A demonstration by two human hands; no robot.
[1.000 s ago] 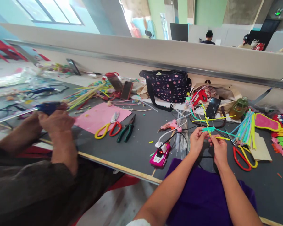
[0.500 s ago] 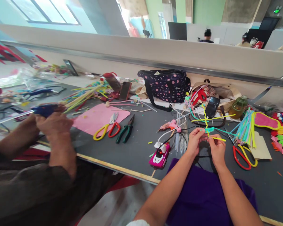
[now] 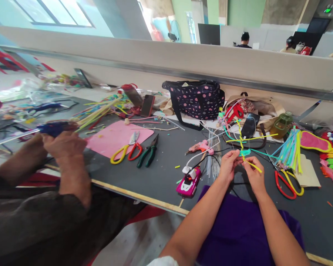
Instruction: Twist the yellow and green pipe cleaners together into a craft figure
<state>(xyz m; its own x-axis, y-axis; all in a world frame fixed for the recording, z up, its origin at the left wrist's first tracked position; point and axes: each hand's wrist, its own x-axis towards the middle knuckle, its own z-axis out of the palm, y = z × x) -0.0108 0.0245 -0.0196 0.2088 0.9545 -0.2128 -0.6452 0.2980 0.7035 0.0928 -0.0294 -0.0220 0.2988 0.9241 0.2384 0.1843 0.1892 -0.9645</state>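
Just above the table's front part, my left hand (image 3: 229, 163) pinches a twisted figure of pipe cleaners at a turquoise knot (image 3: 244, 152). My right hand (image 3: 254, 174) is closed on the yellow pipe cleaner (image 3: 254, 166), whose free end points down to the right across the fingers. Above the knot the yellow stem rises as a twisted stalk (image 3: 241, 133), crossed by a straight yellow pipe cleaner (image 3: 259, 138). A turquoise stem runs off to the right. The fingertips partly hide the twist between both hands.
A pink glue gun (image 3: 202, 147) and a magenta power strip (image 3: 188, 183) lie left of my hands. Red-and-yellow scissors (image 3: 285, 184) and a pipe-cleaner bundle (image 3: 290, 151) are at right. A co-worker's hands (image 3: 63, 142) hold a blue tool. A dotted bag (image 3: 198, 99) stands behind.
My right hand has shifted slightly left, nearer my left hand. The yellow pipe cleaner's free end has swung downward and now slopes more steeply.
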